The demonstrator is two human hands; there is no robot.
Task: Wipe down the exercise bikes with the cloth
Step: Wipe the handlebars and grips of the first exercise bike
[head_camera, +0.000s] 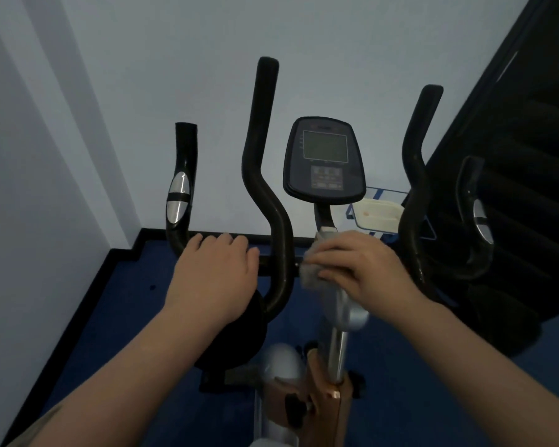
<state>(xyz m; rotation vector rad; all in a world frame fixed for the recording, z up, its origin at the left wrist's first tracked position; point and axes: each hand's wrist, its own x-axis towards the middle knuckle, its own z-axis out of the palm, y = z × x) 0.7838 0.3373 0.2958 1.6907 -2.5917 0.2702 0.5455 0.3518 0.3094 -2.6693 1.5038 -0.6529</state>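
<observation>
We see the right hand (360, 264) curled around the grey cloth (317, 269), pressing it on the exercise bike's (325, 411) handlebar stem below the console (325, 159); the left hand (215, 269) grips the crossbar left of it.

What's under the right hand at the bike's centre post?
The right hand presses a grey cloth against the bike's handlebar crossbar, where it meets the silver post. The joint itself is covered by cloth and hand.
</observation>
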